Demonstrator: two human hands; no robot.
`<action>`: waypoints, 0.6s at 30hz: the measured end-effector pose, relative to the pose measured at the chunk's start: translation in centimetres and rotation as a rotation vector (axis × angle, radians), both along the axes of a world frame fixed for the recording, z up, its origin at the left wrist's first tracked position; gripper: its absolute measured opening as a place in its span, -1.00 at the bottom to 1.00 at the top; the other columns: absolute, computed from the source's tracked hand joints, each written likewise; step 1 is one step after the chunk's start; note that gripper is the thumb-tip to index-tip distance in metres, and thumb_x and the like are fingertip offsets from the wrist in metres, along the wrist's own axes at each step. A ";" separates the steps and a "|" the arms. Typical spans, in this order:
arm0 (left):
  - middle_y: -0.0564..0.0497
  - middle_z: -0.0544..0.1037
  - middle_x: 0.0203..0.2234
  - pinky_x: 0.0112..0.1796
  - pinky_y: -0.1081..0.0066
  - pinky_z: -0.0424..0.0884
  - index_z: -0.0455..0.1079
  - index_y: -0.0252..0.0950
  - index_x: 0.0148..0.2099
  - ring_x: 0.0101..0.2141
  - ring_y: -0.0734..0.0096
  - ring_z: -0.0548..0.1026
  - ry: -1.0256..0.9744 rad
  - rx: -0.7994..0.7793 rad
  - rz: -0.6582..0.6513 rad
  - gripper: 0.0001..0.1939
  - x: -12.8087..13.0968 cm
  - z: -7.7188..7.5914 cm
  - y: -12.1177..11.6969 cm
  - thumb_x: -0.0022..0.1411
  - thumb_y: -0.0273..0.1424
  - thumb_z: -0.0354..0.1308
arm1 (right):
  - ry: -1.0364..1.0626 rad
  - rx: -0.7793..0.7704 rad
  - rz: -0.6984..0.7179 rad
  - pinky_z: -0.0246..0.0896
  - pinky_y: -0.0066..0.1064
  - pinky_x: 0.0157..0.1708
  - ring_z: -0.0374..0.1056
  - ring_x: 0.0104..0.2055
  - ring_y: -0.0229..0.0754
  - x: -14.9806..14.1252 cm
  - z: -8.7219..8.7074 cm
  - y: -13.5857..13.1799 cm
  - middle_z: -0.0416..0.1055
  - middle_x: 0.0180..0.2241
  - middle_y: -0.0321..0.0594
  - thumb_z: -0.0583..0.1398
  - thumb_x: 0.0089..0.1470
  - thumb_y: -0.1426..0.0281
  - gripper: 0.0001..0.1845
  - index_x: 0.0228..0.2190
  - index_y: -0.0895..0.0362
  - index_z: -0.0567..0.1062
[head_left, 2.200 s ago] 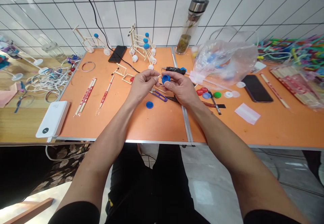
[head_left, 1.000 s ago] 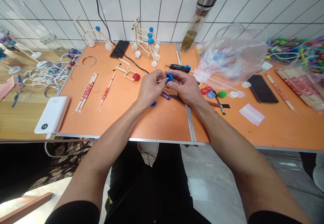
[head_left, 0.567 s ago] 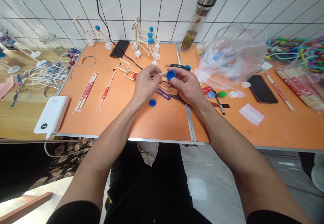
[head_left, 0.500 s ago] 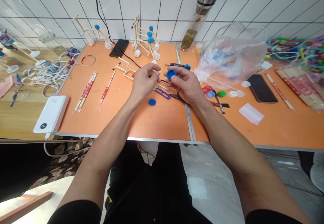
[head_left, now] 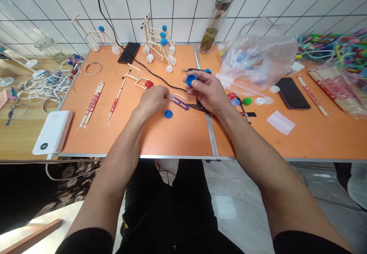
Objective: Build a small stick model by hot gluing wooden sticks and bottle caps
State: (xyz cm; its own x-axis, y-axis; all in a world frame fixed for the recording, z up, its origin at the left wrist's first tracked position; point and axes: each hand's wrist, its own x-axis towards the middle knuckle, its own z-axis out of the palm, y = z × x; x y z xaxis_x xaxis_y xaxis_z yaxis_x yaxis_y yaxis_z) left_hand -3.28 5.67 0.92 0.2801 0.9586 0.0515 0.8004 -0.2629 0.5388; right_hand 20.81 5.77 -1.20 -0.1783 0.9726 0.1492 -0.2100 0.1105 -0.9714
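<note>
My right hand [head_left: 208, 91] pinches a blue bottle cap [head_left: 191, 80] above the table, its hollow side facing me. My left hand [head_left: 154, 100] is low over the table with its fingers drawn together, at the metal end of the purple thread snips [head_left: 180, 103]. Whether the fingers grip the snips or something small is hidden. A second blue cap [head_left: 168, 114] lies flat just right of the left hand. Beyond that hand lies a stick frame [head_left: 134, 74] with a red cap [head_left: 148, 84]. Dark blades [head_left: 198, 108] stick out below my right hand.
Stick models with blue and white caps [head_left: 160, 39] stand by the wall, near a glass bottle [head_left: 213, 20]. A black cable [head_left: 151, 72] crosses the table. Plastic bags [head_left: 258, 59], a phone [head_left: 294, 93] and loose caps [head_left: 247, 101] lie right; wrapped chopsticks [head_left: 93, 103] and a power bank [head_left: 53, 131] left.
My left hand has come down and left, away from the right hand, to the snips. My right hand still holds the blue cap at about the same place. The view has shifted slightly.
</note>
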 end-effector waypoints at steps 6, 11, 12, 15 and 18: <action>0.03 0.53 -0.50 -0.20 0.26 0.37 0.52 -0.20 -0.34 -0.38 0.24 0.46 -0.171 -0.007 0.012 -0.88 0.4 0.8 0.1 0.21 -0.54 0.26 | -0.046 0.035 0.036 0.64 -0.34 -0.09 0.60 -0.11 -0.20 0.1 0.3 -0.2 0.67 0.02 -0.24 0.63 -0.05 -0.13 -0.27 0.03 -0.07 0.65; 0.03 0.51 -0.46 -0.28 0.32 0.34 0.44 -0.20 -0.35 -0.40 0.34 0.40 -0.545 -0.004 0.071 -0.91 0.3 0.8 0.4 0.24 -0.39 0.25 | -0.313 0.100 0.187 0.53 -0.29 -0.15 0.54 -0.20 -0.15 0.4 1.7 -1.1 0.67 -0.18 -0.25 0.61 0.03 0.07 -0.46 -0.01 0.02 0.72; 0.04 0.50 -0.47 -0.31 0.33 0.33 0.44 -0.19 -0.33 -0.42 0.37 0.37 -0.607 -0.030 0.076 -0.93 0.4 0.8 0.4 0.21 -0.37 0.26 | -0.400 0.122 0.249 0.48 -0.30 -0.18 0.51 -0.24 -0.16 0.5 2.1 -1.4 0.65 -0.23 -0.27 0.58 0.06 0.12 -0.51 -0.02 0.03 0.73; 0.06 0.42 -0.53 -0.41 0.36 0.27 0.43 -0.18 -0.34 -0.50 0.41 0.26 -0.740 -0.114 0.103 -0.91 0.5 1.0 0.5 0.13 -0.32 0.27 | -0.639 0.219 0.411 0.33 -0.34 -0.29 0.39 -0.33 -0.21 0.6 3.0 -2.1 0.55 -0.35 -0.33 0.51 0.12 0.22 -0.63 -0.04 0.03 0.76; 0.07 0.36 -0.57 -0.47 0.38 0.19 0.41 -0.17 -0.38 -0.55 0.44 0.20 -0.806 -0.144 0.157 -0.91 0.6 1.1 0.6 0.08 -0.30 0.24 | -0.786 0.293 0.542 0.29 -0.36 -0.33 0.37 -0.33 -0.22 0.5 3.3 -2.6 0.52 -0.33 -0.33 0.47 0.13 0.27 -0.66 -0.03 0.01 0.78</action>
